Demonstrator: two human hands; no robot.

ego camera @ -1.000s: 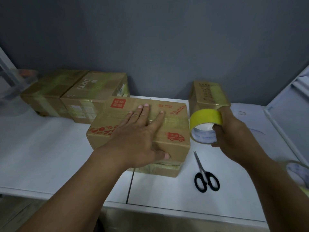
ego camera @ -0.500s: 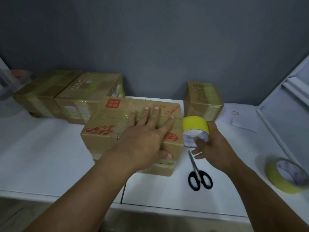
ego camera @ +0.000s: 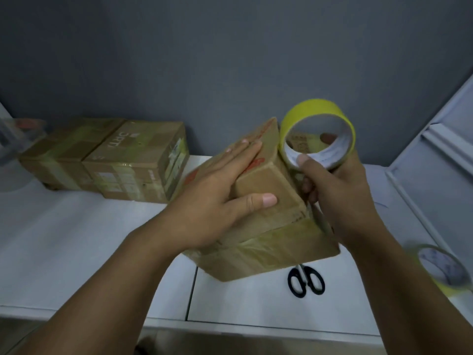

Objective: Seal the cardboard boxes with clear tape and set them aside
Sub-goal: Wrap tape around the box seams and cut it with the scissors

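A cardboard box with red print (ego camera: pixel 268 198) sits turned and tilted at the table's middle, on top of a second box wrapped in tape (ego camera: pixel 271 252). My left hand (ego camera: pixel 217 201) lies flat on the printed box's top, thumb pressed against its near end face. My right hand (ego camera: pixel 343 196) grips a yellow-edged roll of clear tape (ego camera: pixel 340 119) held upright against the box's right side, thumb on the rim and a fingertip inside the core. Whether tape runs from the roll to the box cannot be told.
Two taped boxes (ego camera: pixel 138 162) (ego camera: pixel 64 155) stand at the back left by the grey wall. Black-handled scissors (ego camera: pixel 305 280) lie partly under the lower box. A second tape roll (ego camera: pixel 442 267) lies at the right, beside a white panel (ego camera: pixel 435 175).
The box has been swung round and tipped, so its end face now points at me. My right hand has raised the tape roll from the box's right end up beside its far corner.
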